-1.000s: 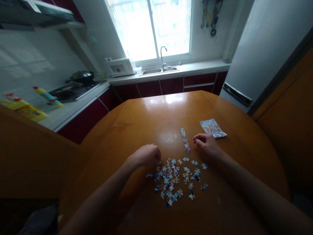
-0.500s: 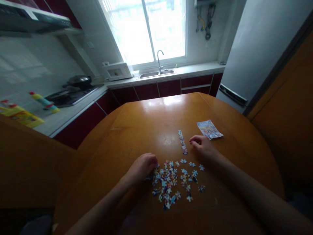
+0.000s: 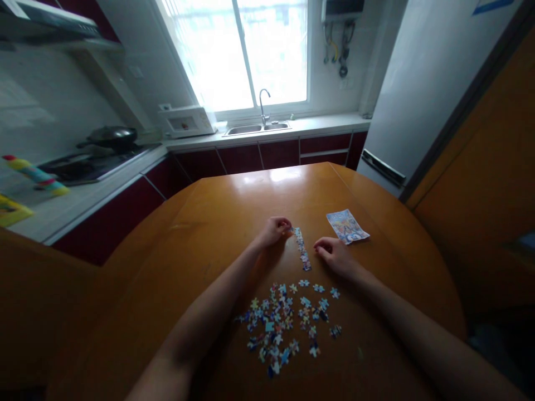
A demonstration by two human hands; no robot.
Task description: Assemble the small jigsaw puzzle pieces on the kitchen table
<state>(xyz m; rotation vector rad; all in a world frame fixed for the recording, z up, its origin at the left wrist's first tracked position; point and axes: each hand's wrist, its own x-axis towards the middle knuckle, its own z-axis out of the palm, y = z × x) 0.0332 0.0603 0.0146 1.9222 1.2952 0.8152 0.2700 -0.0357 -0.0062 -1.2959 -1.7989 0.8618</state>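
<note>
A narrow strip of joined jigsaw pieces (image 3: 301,250) lies on the wooden table. At its far end is my left hand (image 3: 273,229), with thumb and fingers pinched on a small jigsaw piece (image 3: 290,229) that is mostly hidden. To the right of the strip, apart from it, my right hand (image 3: 335,254) rests with its fingers curled in. Whatever those fingers may hold is hidden. Nearer to me, loose jigsaw pieces (image 3: 270,327) are spread in a cluster, some overlapping. Beyond my right hand lies a printed picture sheet (image 3: 348,226).
The wooden table (image 3: 234,206) has a rounded edge. Past it stand a counter with a sink (image 3: 244,129), a microwave (image 3: 186,122) and a stove with a black pan (image 3: 112,137). A fridge (image 3: 401,94) stands at the right.
My left hand has moved from the left edge of the loose pieces to the strip's far end. My right hand stays beside the strip. The view has shifted slightly right.
</note>
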